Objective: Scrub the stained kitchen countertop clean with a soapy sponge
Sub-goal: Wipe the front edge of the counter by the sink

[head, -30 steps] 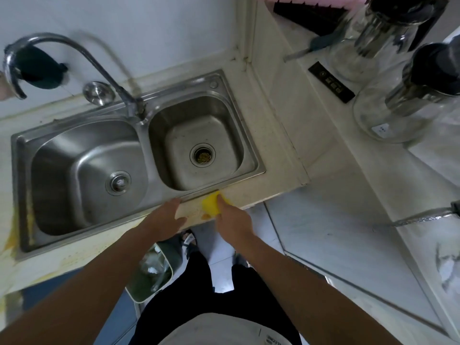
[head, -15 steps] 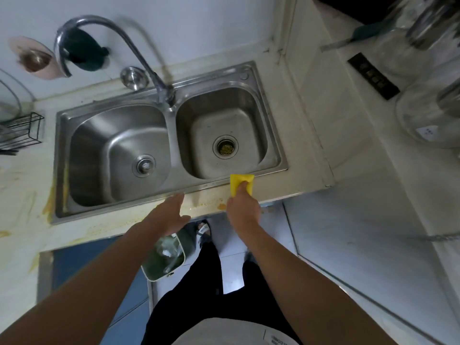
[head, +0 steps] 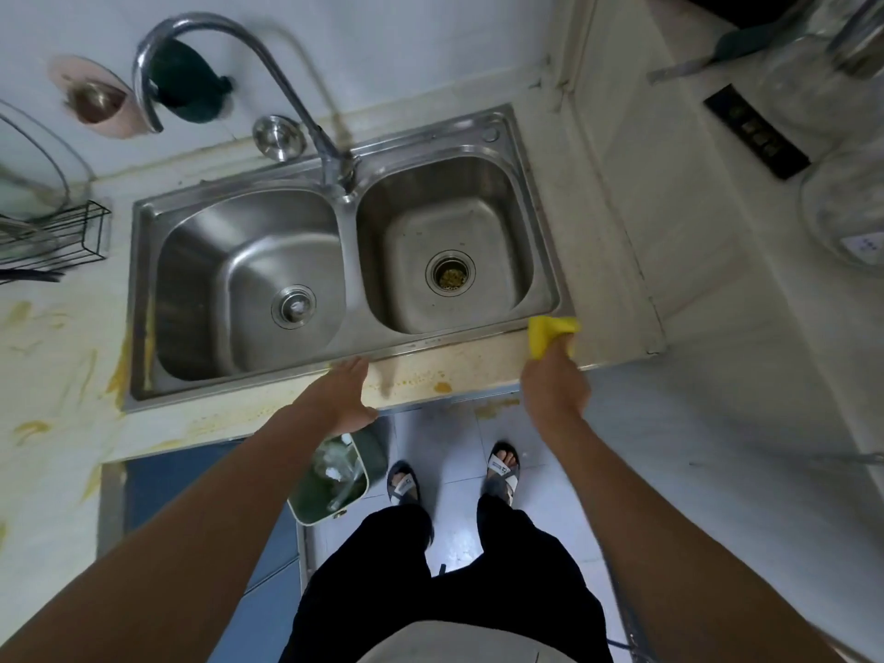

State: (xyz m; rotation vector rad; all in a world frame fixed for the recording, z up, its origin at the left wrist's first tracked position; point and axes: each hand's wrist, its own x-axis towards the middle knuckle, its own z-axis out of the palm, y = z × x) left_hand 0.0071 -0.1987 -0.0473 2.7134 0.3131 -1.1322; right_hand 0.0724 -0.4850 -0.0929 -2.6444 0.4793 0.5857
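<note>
Sponge pinched in right hand, left hand flat and spread on stained countertop edge.

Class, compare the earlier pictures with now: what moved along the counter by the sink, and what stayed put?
The right hand, gripping the yellow sponge, slid it rightward along the counter front strip, from before the right basin to the front right corner of the sink. The left hand stayed flat on the counter edge; orange stains remain.

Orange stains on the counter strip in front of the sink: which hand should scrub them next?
Right. The right hand grips the yellow sponge on that strip, near the stains; the left hand rests flat, holding nothing.
</note>
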